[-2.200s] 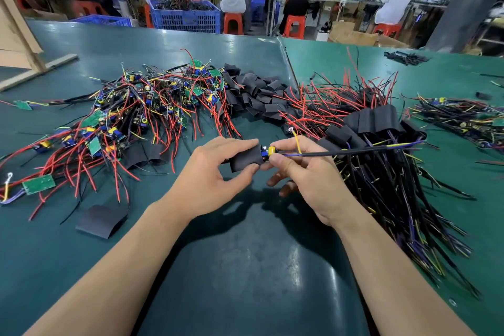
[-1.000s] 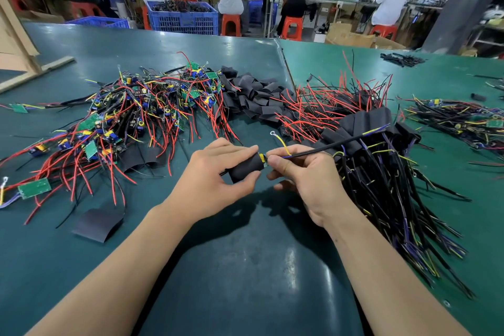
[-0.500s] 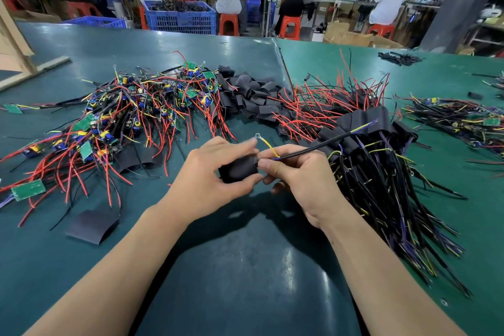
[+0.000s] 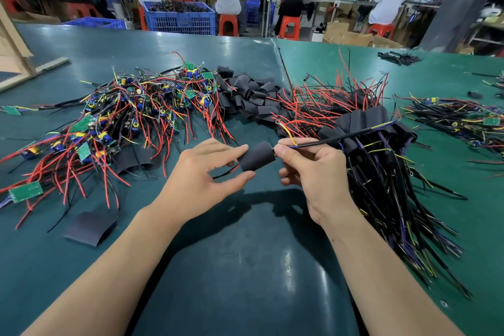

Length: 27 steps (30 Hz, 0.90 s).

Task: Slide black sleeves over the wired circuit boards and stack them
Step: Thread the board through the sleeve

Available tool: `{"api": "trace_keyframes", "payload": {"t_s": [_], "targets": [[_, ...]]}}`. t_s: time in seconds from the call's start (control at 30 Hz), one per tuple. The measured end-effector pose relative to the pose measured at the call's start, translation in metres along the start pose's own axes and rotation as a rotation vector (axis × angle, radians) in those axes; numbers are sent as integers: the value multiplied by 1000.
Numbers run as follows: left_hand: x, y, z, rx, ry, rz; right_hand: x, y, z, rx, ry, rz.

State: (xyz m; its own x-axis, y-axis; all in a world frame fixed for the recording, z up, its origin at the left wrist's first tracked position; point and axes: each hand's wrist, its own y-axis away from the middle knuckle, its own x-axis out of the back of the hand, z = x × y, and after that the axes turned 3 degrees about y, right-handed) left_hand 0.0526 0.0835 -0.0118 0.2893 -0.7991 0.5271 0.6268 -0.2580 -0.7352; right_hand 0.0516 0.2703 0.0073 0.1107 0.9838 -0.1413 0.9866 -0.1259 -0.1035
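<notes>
Your left hand (image 4: 201, 180) fingers pinch the matte black tubular sleeve (image 4: 256, 157), fully hiding its board, while your right hand (image 4: 313, 169) fingers grip its black-jacketed wire bundle (image 4: 341, 137).

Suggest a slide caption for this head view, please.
Left hand holds a black sleeve while right hand pinches its wires.

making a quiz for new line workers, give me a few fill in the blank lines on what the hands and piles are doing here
1. The right hand pinches the ____ leaving the black sleeve.
2. The left hand holds the sleeve between fingers and ____.
3. The finished stack lies on the person's ____ side.

Missing words: wires; thumb; right
</notes>
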Motion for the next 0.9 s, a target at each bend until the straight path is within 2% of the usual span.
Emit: {"api": "trace_keyframes", "payload": {"t_s": [0.47,0.67,0.9], "targets": [[-3,1,-4,-51,-14,-24,0,5,6,280,420,-113],[-3,1,-2,-42,-19,-8,-2,8,4,209,312,-181],[0,1,0,-55,-28,-36,-6,11,6,265,352,-227]]}}
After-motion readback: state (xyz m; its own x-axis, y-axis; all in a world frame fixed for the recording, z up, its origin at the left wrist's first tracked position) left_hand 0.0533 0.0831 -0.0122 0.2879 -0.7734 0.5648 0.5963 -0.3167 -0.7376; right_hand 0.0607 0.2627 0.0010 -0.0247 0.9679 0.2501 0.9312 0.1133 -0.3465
